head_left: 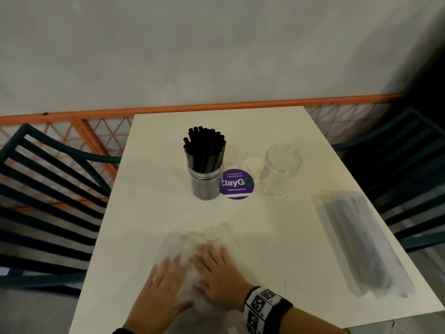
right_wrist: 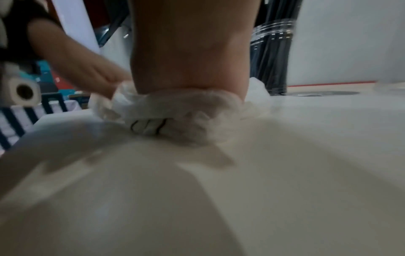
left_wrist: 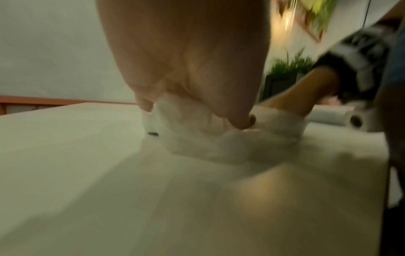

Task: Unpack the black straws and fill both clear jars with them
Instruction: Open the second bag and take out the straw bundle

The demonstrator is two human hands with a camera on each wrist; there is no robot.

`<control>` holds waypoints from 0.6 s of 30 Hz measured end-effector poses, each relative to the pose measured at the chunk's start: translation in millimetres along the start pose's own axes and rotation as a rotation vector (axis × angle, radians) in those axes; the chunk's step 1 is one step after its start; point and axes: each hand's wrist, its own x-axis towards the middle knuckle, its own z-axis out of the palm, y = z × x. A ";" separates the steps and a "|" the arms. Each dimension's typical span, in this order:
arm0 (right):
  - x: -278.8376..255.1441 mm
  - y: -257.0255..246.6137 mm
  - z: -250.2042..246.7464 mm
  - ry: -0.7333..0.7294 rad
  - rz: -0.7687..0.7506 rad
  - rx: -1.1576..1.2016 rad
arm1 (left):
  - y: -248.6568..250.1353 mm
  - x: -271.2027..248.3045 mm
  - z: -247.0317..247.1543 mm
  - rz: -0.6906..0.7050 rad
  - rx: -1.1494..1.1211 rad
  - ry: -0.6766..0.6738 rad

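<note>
Crumpled clear wrapper [head_left: 192, 249] blurs beneath both flat hands.

Under the flat fingers [head_left: 209, 249] crinkles thin, cloudy clear plastic wrapping [head_left: 192, 239] on a smooth matt cream tabletop [head_left: 277, 225], beyond them glossy see-through plastic jars [head_left: 280, 169] and matt black plastic straws [head_left: 204, 148].

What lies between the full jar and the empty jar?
A round purple sticker lies flat on the table between the full jar and the empty jar, seen in the head view.

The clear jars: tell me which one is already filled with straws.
The left jar, beside the purple sticker, bristles with black straws; the right jar is empty.
</note>
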 end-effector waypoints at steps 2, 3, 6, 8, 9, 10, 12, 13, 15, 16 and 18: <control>-7.3 10.3 -8.5 0.005 -0.165 0.117 | -9.1 2.8 10.8 -0.029 -0.012 -0.022; -13.1 16.9 -17.2 0.012 -0.220 0.199 | -11.9 3.1 14.4 -0.046 -0.014 -0.029; -38.0 44.1 -38.2 0.187 -0.181 0.408 | -16.5 6.6 12.8 -0.097 -0.044 0.027; -61.2 83.0 -41.9 0.478 -0.035 0.485 | -12.9 6.0 1.9 -0.175 -0.068 0.077; -74.4 107.9 -41.5 0.647 0.058 0.473 | -9.1 4.9 -5.4 -0.229 -0.082 0.083; -89.3 135.4 -41.5 0.788 0.178 0.443 | -6.0 3.5 -12.9 -0.281 -0.084 0.077; -120.9 190.0 -45.8 0.868 0.467 0.392 | 3.8 -0.5 -33.1 -0.390 -0.124 0.032; -137.4 212.5 -48.5 0.842 0.618 0.385 | 10.1 0.5 -43.3 -0.448 -0.142 0.052; -165.4 251.9 -42.0 0.690 0.912 0.461 | 29.8 2.9 -62.3 -0.530 -0.210 0.061; -175.6 265.9 -34.5 0.575 1.014 0.530 | 42.0 5.0 -69.3 -0.534 -0.251 0.088; -185.4 283.6 -19.0 0.386 1.067 0.712 | 71.2 12.2 -83.1 -0.493 -0.302 0.184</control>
